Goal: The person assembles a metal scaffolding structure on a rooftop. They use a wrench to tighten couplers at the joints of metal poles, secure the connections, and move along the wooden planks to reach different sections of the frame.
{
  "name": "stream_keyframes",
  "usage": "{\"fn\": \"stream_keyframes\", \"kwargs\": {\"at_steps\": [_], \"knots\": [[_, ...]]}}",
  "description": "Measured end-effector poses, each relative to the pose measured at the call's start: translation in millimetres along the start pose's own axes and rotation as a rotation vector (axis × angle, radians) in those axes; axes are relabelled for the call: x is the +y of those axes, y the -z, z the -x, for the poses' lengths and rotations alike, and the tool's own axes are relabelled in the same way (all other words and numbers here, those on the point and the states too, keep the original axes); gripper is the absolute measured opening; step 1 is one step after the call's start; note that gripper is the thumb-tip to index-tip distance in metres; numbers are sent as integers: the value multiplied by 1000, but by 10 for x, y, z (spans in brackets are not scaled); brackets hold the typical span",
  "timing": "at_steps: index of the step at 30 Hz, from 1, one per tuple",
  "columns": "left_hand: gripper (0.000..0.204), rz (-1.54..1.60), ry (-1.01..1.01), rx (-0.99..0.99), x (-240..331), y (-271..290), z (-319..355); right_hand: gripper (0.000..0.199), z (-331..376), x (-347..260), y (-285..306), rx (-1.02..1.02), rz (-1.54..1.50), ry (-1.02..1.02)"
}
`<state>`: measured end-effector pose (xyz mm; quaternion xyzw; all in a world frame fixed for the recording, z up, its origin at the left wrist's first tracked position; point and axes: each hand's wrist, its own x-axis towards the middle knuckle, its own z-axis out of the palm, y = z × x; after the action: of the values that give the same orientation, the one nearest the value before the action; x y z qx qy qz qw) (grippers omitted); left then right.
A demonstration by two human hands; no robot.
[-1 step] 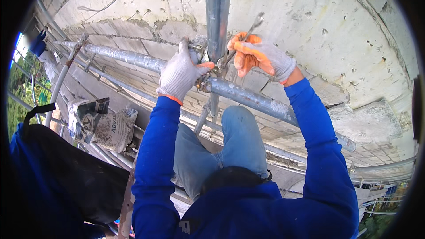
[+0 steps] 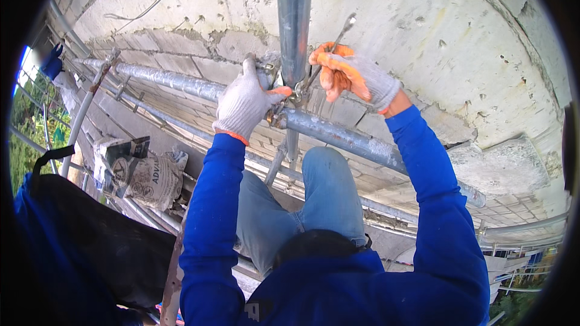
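Observation:
A wrench (image 2: 345, 31) is pinched in my right hand (image 2: 356, 77), which wears a grey knit glove with orange-coated fingers. Its upper end points up and to the right; the lower end meets the metal scaffold coupler (image 2: 279, 115). That coupler sits where an upright steel pipe (image 2: 295, 18) crosses a horizontal steel pipe (image 2: 347, 137). My left hand (image 2: 240, 107), gloved alike, is closed around the coupler's left side. Its thumb presses near the wrench's lower end, and its other fingers are partly hidden.
A pale concrete wall (image 2: 399, 24) with blockwork below rises in front. A printed cement sack (image 2: 154, 178) lies at the left among scaffold tubes. Another person's dark blue sleeve and black cloth (image 2: 103, 241) are close at lower left. A blue-gloved hand (image 2: 52, 60) shows farther off.
The view has shifted slightly, and the wrench's upper end sits a little farther left and higher. Both hands keep their hold.

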<state>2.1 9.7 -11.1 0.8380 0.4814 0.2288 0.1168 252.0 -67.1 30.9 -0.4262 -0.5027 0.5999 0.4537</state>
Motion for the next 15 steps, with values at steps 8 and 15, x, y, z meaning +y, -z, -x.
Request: {"fn": "stream_keyframes", "kwargs": {"at_steps": [8, 15], "knots": [[123, -22, -6, -40, -31, -38, -39, 28, -455, 587, 310, 249, -417, -267], [120, -41, 46, -97, -6, 27, -35, 31, -385, 436, 11, 403, 3, -43]]}}
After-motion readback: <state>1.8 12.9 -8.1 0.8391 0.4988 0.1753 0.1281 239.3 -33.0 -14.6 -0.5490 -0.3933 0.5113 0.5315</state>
